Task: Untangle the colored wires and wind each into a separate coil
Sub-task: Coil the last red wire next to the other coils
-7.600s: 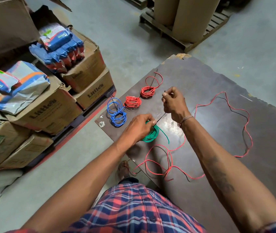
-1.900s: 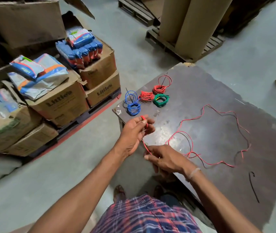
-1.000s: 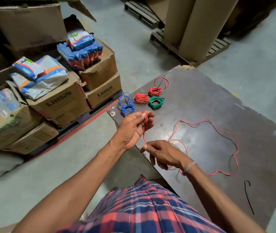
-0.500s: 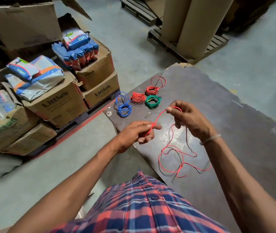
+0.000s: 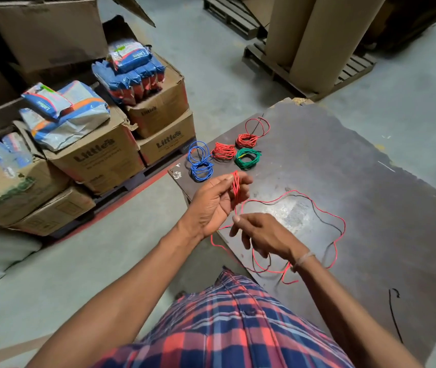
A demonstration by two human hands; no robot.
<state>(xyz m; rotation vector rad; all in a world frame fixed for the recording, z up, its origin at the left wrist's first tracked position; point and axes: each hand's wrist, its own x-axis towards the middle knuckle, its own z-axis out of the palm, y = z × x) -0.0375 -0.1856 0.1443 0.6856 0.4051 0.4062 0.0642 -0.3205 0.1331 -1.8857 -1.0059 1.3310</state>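
Observation:
My left hand (image 5: 215,205) pinches a small bundle of red wire loops (image 5: 236,187) upright between thumb and fingers. Just below it, my right hand (image 5: 260,233) pinches the same wire near its fingertips. The loose rest of that red wire (image 5: 325,208) trails in wide curves over the dark table (image 5: 371,181) and dips over its near edge. At the table's far left corner lie finished coils: a blue coil (image 5: 200,166), two red coils (image 5: 223,151) (image 5: 248,139) and a green coil (image 5: 247,158).
A short black wire piece (image 5: 393,312) lies near the table's right front edge. Stacked cardboard boxes (image 5: 100,155) with blue packets stand on a pallet to the left. Large cardboard rolls (image 5: 315,30) stand on a pallet behind the table.
My right hand has dropped from above the table to just below my left hand. My left hand has risen, and the red loops in it have grown.

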